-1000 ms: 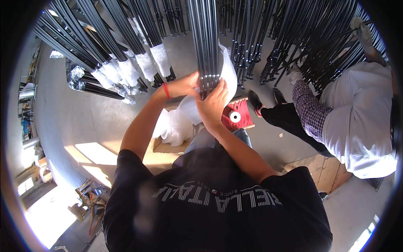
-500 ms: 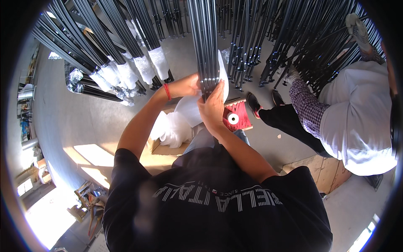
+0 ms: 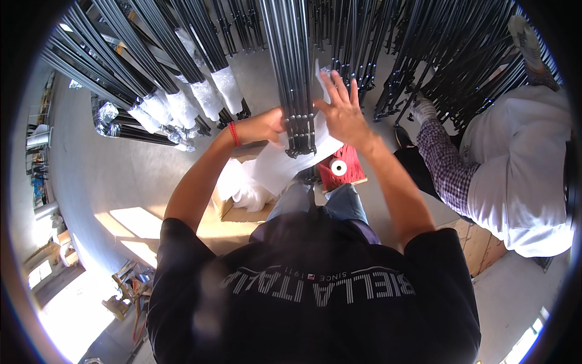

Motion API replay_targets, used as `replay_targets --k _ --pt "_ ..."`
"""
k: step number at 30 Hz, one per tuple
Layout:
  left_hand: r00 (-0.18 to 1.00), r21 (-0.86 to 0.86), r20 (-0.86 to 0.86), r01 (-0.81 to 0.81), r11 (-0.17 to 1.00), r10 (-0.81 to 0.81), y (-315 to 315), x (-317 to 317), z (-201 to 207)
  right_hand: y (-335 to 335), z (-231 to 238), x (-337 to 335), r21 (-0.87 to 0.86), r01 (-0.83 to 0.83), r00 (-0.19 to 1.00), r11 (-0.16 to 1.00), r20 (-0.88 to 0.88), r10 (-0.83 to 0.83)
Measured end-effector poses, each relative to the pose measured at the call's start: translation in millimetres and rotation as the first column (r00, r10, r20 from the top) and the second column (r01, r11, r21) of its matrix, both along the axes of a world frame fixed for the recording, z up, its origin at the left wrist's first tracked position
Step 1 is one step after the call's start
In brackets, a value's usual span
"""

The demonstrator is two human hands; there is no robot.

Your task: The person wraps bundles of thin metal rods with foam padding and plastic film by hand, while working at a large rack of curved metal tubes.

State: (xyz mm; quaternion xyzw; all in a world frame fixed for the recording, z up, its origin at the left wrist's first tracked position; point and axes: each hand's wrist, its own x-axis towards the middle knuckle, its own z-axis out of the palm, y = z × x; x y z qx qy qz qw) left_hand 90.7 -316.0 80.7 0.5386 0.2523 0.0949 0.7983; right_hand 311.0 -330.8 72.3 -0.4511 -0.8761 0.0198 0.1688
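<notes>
A bundle of long black metal rods (image 3: 290, 67) stands in front of me, its knobbed ends toward me. My left hand (image 3: 265, 126), with a red bracelet on the wrist, grips the left side of the bundle near those ends; some of its fingers are hidden behind the rods. To the right of the rods, my right hand (image 3: 347, 118) is open with its fingers spread, and nothing shows in its grasp. A thin white foam sheet (image 3: 291, 162) runs behind and below the rod ends, its upper edge rising beside my right hand.
An open cardboard box (image 3: 239, 214) holds crumpled white foam (image 3: 247, 193). Right of it sits a white roll (image 3: 337, 167) on red strapping (image 3: 351, 177). Wrapped rod bundles (image 3: 182, 106) lean at left; bare ones (image 3: 418, 54) fill the right. A gloved co-worker (image 3: 515, 170) handles rods there.
My right hand has come off the front of the rods, moved right and spread open. The foam sheet has dropped away from the rod ends, which now show. My left hand stays beside the bundle.
</notes>
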Motion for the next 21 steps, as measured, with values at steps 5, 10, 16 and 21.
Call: replay_targets --k 5,10,16,21 --pt "0.987 -0.154 0.097 -0.109 0.982 0.125 -14.8 -11.0 -12.9 22.3 28.1 21.0 -0.533 -0.124 0.972 0.837 0.105 0.210" --pt "0.985 -0.139 0.090 -0.134 0.981 0.147 -34.9 -7.0 -21.7 12.7 56.0 23.3 -0.729 -0.064 0.982 0.682 0.077 0.174" --pt "0.988 0.057 -0.134 -0.069 0.996 0.076 -36.2 -9.6 -35.1 1.3 44.1 28.8 -0.813 -0.229 0.970 0.536 -0.234 0.059" --pt "0.966 -0.051 0.085 -0.242 0.969 0.246 -57.2 5.0 -32.7 -14.3 22.7 23.2 -0.768 -0.357 0.891 0.532 -0.451 -0.053"
